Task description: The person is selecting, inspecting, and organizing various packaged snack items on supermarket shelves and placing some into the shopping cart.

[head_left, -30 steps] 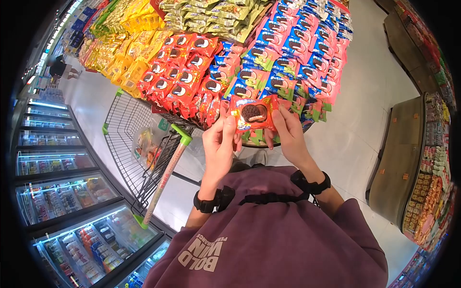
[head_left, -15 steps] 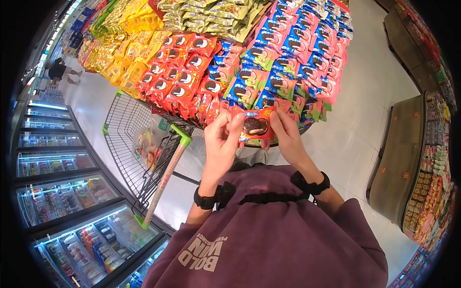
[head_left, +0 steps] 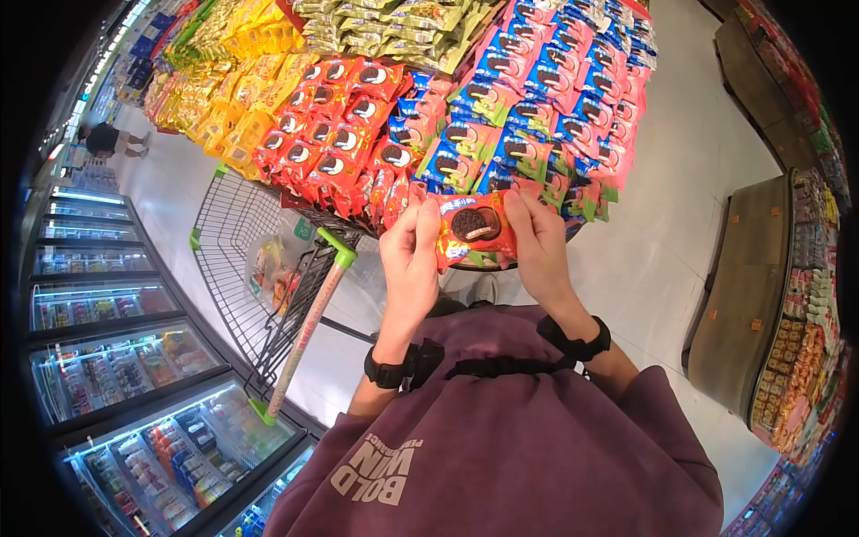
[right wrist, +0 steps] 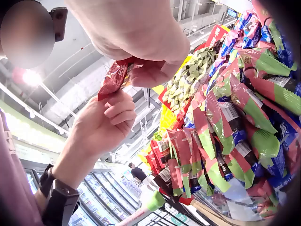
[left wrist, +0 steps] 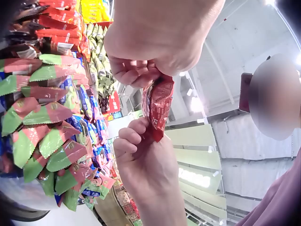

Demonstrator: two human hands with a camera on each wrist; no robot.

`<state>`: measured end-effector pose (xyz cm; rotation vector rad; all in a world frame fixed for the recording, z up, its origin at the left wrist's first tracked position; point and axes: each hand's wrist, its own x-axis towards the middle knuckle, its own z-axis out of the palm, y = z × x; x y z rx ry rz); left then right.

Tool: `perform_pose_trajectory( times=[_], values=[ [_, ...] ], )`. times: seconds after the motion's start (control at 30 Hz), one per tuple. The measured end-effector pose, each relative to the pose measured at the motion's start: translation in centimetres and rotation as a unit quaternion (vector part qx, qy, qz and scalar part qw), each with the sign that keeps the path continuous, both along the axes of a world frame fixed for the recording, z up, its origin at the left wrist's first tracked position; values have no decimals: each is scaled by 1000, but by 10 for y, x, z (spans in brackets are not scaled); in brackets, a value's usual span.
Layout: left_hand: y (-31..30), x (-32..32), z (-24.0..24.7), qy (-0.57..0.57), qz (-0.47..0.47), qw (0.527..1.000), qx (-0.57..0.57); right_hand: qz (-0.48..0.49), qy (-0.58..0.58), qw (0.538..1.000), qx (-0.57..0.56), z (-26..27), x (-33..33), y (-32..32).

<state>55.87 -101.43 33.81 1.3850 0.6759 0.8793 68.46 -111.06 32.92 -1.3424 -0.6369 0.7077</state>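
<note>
A red cookie packet [head_left: 475, 227] with dark sandwich cookies printed on its front is stretched between both hands, close before the body. My left hand [head_left: 412, 257] pinches its left end between thumb and curled fingers. At the other end, my right hand [head_left: 539, 243] pinches the wrapper the same way. In the left wrist view the packet [left wrist: 159, 107] shows edge-on between the two hands, puffed and whole. The right wrist view shows the packet [right wrist: 114, 80] partly hidden behind the fingers. Just beyond the hands lie blue and green cookie packets [head_left: 461, 170] on a display.
Red packets [head_left: 335, 139] and yellow packets [head_left: 259, 98] fill the display's left side. A shopping cart [head_left: 234, 237] holding a bag stands at the left, its handle [head_left: 309, 336] beside the body. Freezers [head_left: 116, 309] line the left; a brown shelf unit [head_left: 738, 277] stands right.
The packet dipped and tilted half a second ago, and now its front faces up again, slightly lower than at first. Both hands keep their pinch. A person far left has walked slightly.
</note>
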Motion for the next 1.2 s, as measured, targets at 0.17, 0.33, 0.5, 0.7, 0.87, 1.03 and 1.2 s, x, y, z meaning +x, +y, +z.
perform_pose_trajectory(
  times=[0.17,0.33,0.5,0.7,0.87,1.03,1.2],
  values=[
    [1,-2,7,0,-12,999,-35,12,50,999,0,6,-4,-2],
    [6,-6,2,13,-4,1000,-16,71,52,996,18,5,-6,-8],
    [3,-8,8,21,-21,998,-47,67,12,997,32,-6,-1,-7],
    [7,-5,-5,-27,-26,998,-45,67,25,996,54,-1,-2,-6],
    [0,-2,10,-56,-76,992,-85,58,-6,997,55,-10,-3,-4],
    [13,-12,2,-48,-96,994,-9,44,-174,983,47,10,3,-3],
    [26,-19,1,-47,-131,984,114,57,-392,908,135,9,18,3]
  ],
)
